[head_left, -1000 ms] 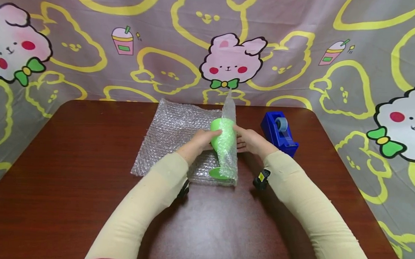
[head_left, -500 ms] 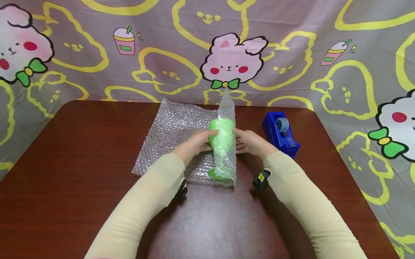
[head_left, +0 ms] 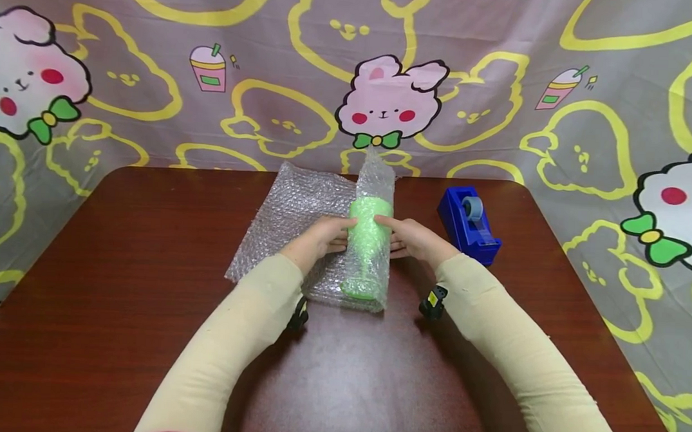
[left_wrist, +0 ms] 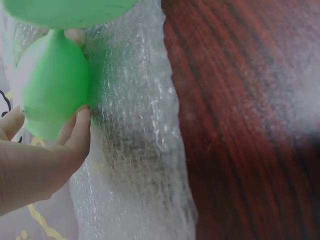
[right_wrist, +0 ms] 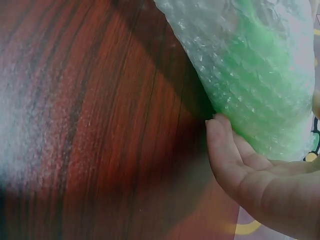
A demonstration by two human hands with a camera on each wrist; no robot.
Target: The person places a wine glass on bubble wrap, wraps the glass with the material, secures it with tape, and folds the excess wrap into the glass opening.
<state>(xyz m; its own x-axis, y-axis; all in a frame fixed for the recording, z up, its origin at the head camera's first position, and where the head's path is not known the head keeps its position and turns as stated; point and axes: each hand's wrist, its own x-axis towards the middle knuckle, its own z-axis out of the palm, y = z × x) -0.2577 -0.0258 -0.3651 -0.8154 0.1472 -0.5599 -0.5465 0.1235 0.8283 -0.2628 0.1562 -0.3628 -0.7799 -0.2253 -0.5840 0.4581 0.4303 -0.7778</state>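
Observation:
A light green plastic goblet [head_left: 371,233] lies on a sheet of clear bubble wrap [head_left: 288,217], its foot toward me. One side of the sheet is folded over the goblet and now covers its front in the head view. My left hand [head_left: 324,236] holds the bowl from the left, thumb on top; the left wrist view shows its fingers [left_wrist: 80,131] curved against the bare green bowl [left_wrist: 56,80]. From the right, my right hand [head_left: 417,240] grips the wrapped bowl, thumb over the film and fingers [right_wrist: 220,145] along the lower edge of the wrap [right_wrist: 240,75].
A blue tape dispenser [head_left: 469,224] with a roll of tape stands right of my right hand. All of this is on a dark red-brown wooden table [head_left: 117,283]. A cartoon-print cloth [head_left: 261,45] hangs behind the far table edge.
The folded side of the bubble wrap has moved left across the goblet, covering its bowl and foot. My left hand has shifted slightly left; my right thumb has moved onto the wrap.

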